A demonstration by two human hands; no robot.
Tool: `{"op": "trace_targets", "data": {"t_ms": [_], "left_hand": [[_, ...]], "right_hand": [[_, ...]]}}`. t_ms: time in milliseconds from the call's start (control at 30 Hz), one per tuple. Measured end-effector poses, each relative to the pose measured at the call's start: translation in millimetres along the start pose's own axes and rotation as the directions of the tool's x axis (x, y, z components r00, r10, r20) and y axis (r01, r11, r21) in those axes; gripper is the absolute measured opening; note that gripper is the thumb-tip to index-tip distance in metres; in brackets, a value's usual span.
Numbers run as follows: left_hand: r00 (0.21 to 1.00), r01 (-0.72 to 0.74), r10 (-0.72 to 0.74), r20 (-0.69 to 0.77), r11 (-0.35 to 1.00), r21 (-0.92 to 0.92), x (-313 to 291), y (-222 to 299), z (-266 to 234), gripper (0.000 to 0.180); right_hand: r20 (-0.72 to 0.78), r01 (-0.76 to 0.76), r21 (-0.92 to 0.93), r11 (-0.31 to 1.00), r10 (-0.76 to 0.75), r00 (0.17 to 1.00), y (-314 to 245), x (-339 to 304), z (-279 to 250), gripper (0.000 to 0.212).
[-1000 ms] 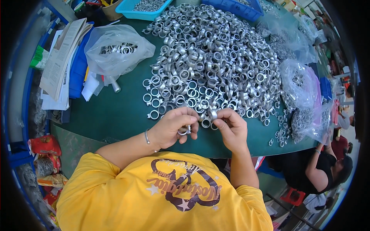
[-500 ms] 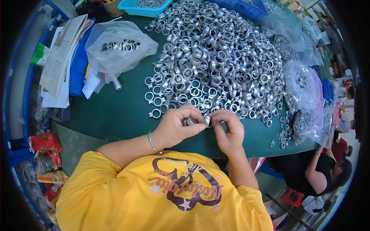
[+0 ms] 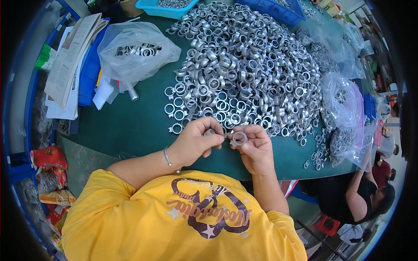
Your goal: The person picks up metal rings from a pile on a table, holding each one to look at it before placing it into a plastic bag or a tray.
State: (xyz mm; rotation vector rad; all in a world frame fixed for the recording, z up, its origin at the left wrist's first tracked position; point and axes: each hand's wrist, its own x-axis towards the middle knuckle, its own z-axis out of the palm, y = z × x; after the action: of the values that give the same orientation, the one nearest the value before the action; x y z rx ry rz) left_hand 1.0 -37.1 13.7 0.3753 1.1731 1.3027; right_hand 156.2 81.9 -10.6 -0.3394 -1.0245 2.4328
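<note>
Over the near edge of the table, my right hand [image 3: 257, 150] pinches a metal ring [image 3: 234, 142] between thumb and fingers. The round opening of this ring faces up toward me, and a small lug shows at its side. Just left of it, my left hand [image 3: 196, 140] is closed, thumb against the fingers. A bit of grey metal shows inside its curl, mostly hidden by the fingers. Beyond both hands spreads a big heap of similar metal rings [image 3: 244, 65], its nearest pieces just past my fingertips.
A clear plastic bag [image 3: 126, 69] of rings lies left on the green table [image 3: 130, 122]. Papers [image 3: 72, 65] stand by a blue bin further left. Light-blue [image 3: 167, 12] and blue trays [image 3: 278, 12] sit behind. Bagged parts [image 3: 344, 100] and another person [image 3: 359, 195] are at right.
The ring in my right hand has turned from edge-on to showing its round opening. My hands have drawn slightly apart, and the left fingers have curled in more.
</note>
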Motion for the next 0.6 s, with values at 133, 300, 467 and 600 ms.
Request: {"op": "trace_targets", "data": {"t_ms": [133, 300, 467, 600], "left_hand": [[0.995, 0.086, -0.069, 0.075, 0.962, -0.258, 2, -4, 1, 0.019], [0.949, 0.299, -0.207, 0.237, 0.826, -0.478, 2, -2, 1, 0.027], [0.986, -0.059, 0.123, 0.114, 0.891, -0.450, -2, 27, -19, 0.019], [0.788, -0.599, 0.547, -0.282, 0.788, -0.145, -8, 97, -49, 0.019]], "right_hand": [[0.005, 0.105, 0.041, 0.994, -0.105, 0.994, -1, -3, 4, 0.029], [0.265, 0.401, -0.724, 0.562, -0.311, 0.913, -26, 2, 18, 0.015], [0.061, 0.114, -0.989, 0.092, -0.448, 0.892, -37, 15, -9, 0.013], [0.276, 0.202, -0.952, -0.232, -0.351, 0.895, -33, 30, -2, 0.015]]}}
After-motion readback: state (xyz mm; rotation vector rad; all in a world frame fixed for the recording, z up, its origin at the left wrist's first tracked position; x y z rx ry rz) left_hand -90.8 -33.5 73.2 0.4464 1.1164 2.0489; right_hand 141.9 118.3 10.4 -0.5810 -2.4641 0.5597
